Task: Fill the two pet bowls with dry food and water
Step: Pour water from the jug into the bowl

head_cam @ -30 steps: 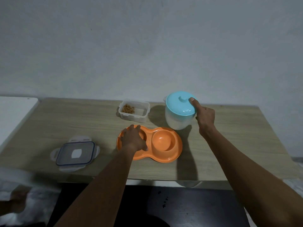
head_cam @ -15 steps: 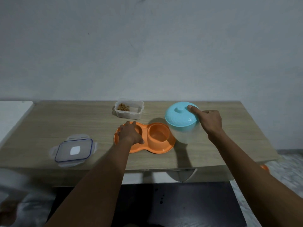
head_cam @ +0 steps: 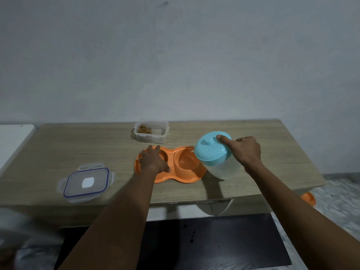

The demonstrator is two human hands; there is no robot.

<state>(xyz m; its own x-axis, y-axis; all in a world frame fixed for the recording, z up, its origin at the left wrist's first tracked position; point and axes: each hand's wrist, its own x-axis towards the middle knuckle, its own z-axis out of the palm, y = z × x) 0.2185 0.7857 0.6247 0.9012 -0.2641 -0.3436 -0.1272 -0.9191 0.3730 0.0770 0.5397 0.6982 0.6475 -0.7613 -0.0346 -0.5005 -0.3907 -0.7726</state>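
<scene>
An orange double pet bowl (head_cam: 176, 177) lies on the wooden table (head_cam: 78, 145). My left hand (head_cam: 153, 160) rests flat over its left cup, pressing on the dish and hiding what is in that cup. My right hand (head_cam: 243, 150) grips a clear water jug with a light blue lid (head_cam: 212, 151), forefinger on the lid. The jug is tilted to the left, its spout over the right cup (head_cam: 186, 159), where water seems to gather. A clear food container (head_cam: 152, 130) with a little brown kibble stands behind the bowl.
The container's blue-rimmed lid (head_cam: 86, 182) lies on the table at the front left. A white surface (head_cam: 13, 139) adjoins the table's left end. An orange object (head_cam: 308, 198) sits on the floor at the right. A dark mat (head_cam: 194, 240) lies below the table's front edge.
My right hand has lifted the jug, brought it towards the bowl and tipped it to the left over the right cup. My left hand has stayed on the left cup.
</scene>
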